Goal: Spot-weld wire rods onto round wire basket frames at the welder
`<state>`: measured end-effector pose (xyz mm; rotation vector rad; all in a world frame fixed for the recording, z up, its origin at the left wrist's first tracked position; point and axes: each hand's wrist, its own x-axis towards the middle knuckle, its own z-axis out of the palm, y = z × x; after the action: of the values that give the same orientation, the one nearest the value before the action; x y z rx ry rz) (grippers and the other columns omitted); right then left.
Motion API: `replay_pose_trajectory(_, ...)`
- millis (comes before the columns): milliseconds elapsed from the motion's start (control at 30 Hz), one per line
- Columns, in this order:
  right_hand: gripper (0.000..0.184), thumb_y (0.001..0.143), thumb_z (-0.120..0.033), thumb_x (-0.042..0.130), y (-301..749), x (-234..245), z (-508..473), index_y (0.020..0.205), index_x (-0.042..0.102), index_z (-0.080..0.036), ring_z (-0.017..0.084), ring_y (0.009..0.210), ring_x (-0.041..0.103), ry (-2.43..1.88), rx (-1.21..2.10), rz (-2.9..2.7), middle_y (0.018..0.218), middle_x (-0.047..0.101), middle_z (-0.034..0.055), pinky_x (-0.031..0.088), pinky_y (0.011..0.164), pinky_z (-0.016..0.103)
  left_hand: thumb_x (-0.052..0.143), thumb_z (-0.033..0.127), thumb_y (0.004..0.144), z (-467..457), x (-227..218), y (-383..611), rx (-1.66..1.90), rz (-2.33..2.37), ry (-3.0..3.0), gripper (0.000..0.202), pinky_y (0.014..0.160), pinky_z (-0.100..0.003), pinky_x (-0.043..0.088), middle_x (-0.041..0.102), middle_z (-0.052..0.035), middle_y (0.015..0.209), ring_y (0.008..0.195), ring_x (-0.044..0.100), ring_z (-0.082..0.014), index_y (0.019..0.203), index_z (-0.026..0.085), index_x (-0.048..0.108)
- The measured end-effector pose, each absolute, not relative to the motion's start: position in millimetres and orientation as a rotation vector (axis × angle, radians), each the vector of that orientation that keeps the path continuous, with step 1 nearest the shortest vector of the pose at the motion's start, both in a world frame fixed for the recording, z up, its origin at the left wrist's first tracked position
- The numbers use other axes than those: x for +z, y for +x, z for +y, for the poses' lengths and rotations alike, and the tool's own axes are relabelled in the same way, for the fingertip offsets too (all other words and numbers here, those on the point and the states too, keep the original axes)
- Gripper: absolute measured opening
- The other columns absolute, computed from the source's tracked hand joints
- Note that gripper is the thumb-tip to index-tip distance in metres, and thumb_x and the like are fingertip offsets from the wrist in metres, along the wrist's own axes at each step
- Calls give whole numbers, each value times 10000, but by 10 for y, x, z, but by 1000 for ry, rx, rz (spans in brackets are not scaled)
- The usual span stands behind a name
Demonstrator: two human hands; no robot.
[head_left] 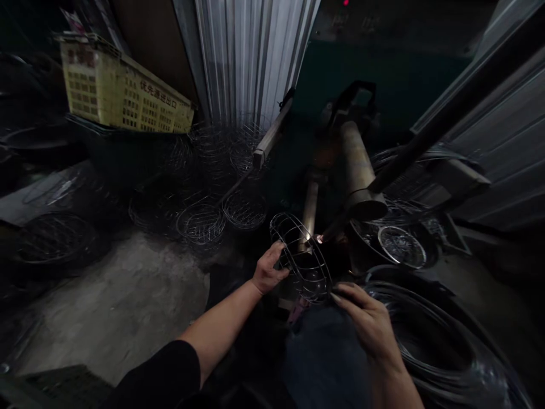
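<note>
Wire baskets (201, 222) litter the floor, and coiled rings (430, 335) crowd the right. Both hands grip one wire cage (301, 264) at the welder tip (320, 238): left hand (269, 271) closed on its rim, right hand (369, 324) pinching the bottom.

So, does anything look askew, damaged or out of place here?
Nothing stands out. Both hands, left hand and right hand, grip a wire cage at the machine; similar wire baskets lie scattered across the floor.
</note>
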<state>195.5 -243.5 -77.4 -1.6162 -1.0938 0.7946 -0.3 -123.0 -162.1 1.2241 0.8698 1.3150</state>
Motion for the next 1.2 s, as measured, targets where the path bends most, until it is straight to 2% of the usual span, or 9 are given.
replay_pose_trajectory(133,323,583,-467,819,1959,-805,-2490,807,767,-239,268,875,642,-1585,771,-1005,888,710,72,498,854,411,857,96,411,-1317,-1569,-15,1273,874,1084,723,1110,-369,359,658,-55,1146,1165,564,-233,1101,182,661)
replay_pose_trajectory(200,365,571,-458,834,1950,-820,-2533,852,762,-236,251,856,648,-1553,771,-868,884,717,64,512,833,396,864,111,412,-1381,-1562,4,1224,879,991,791,1011,-341,447,667,-38,1083,1048,611,-200,1161,175,618)
replay_pose_trajectory(267,406,527,-449,859,1927,-829,-2578,852,759,-228,233,802,653,-1524,782,-729,852,720,56,532,774,373,849,148,465,-1448,-1569,33,1167,879,892,735,849,-296,513,677,-18,977,870,641,-153,1157,170,601)
replay_pose_trajectory(333,425,475,-436,879,1893,-832,-2616,822,757,-222,219,755,654,-1514,783,-639,814,721,47,540,733,354,815,190,533,-1511,-1573,56,1120,876,802,592,700,-253,512,671,1,853,704,621,-110,1090,157,615)
replay_pose_trajectory(433,442,457,-432,880,1845,-832,-2648,816,757,-204,222,742,659,-1514,802,-610,806,725,53,544,728,359,788,193,545,-1588,-1539,61,1081,877,692,481,601,-219,473,641,25,729,598,581,-82,995,145,624)
replay_pose_trajectory(600,443,502,-437,856,1834,-868,-2639,858,759,-190,244,799,667,-1500,805,-663,840,731,63,540,764,382,778,153,523,-1659,-1449,46,983,878,544,381,587,-219,461,651,-1,707,611,606,-96,870,130,623)
replay_pose_trajectory(800,432,556,-435,827,1884,-1041,-2613,895,751,-179,244,813,667,-1506,768,-684,847,729,66,543,740,372,760,174,562,-1644,-1547,60,860,912,346,253,603,-272,493,622,-6,637,566,622,-127,748,133,594)
replay_pose_trajectory(933,381,534,-386,833,1861,-1111,-2598,848,751,-185,223,767,659,-1474,776,-631,820,727,54,536,748,372,756,236,597,-1617,-1594,40,795,942,251,261,592,-280,501,635,-22,684,638,662,-175,783,141,598)
replay_pose_trajectory(1200,340,540,-345,826,1879,-1091,-2620,832,749,-190,191,740,638,-1429,751,-593,793,718,36,517,723,334,699,434,693,-1594,-1573,4,731,970,280,331,645,-316,536,634,-55,729,704,666,-181,742,148,540)
